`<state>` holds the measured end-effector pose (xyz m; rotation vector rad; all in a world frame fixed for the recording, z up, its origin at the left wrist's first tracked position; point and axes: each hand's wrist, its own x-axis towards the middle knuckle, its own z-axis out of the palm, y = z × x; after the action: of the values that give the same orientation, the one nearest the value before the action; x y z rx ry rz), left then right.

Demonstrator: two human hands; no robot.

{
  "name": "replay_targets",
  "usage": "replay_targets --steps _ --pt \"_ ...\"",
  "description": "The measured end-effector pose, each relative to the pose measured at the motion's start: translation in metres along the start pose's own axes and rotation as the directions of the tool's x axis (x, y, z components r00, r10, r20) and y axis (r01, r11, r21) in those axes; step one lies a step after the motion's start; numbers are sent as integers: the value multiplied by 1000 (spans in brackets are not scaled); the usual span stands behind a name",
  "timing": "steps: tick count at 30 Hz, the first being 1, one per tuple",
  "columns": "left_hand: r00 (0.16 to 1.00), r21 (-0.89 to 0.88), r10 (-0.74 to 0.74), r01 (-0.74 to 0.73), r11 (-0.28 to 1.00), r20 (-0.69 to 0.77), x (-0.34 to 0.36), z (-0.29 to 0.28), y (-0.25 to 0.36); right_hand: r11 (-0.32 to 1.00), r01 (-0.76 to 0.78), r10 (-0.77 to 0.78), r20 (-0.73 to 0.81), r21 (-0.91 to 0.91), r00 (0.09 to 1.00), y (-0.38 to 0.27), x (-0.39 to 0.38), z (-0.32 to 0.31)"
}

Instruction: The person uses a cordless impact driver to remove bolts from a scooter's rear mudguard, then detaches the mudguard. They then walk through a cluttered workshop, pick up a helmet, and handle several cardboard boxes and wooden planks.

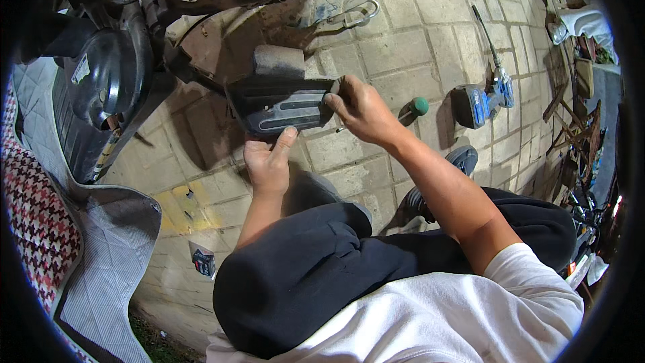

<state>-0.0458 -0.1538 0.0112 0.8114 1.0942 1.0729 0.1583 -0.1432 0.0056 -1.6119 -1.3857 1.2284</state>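
Observation:
A black plastic panel [289,109] with long raised slots lies in front of me, beside the parts of a scooter-like vehicle. My left hand [269,154] grips its near edge, thumb on top and fingers hidden underneath. At its right end, my right hand [363,109] pinches the corner between thumb and bent fingers. Directly behind the panel sits a dusty grey block-shaped part [279,62]; whether the two are joined I cannot tell. Near my right hand, a screwdriver with a green handle [420,105] rests on the paving.
A blue and black cordless drill [478,104] with a long bit lies to the right. The vehicle's black rounded part [107,77] and a quilted grey cover [114,249] fill the left. A small dark box-like item [203,261] sits by my left knee. Scrap clutters the far right.

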Motion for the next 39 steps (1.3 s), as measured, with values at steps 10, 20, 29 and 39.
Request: replay_targets --steps 10,20,29,39 --pt "966 -424 -260 240 873 11 5 3 6 890 -324 287 158 321 945 5 -9 -43" --pt "934 -403 -214 319 857 286 58 43 34 862 -139 171 -22 487 985 -46 30 -116" --pt "943 -192 -294 321 927 158 115 66 46 948 -284 294 -59 145 954 -42 106 -141" --pt "953 -234 -290 303 924 89 120 53 40 967 -247 249 -24 65 968 -17 37 -165"
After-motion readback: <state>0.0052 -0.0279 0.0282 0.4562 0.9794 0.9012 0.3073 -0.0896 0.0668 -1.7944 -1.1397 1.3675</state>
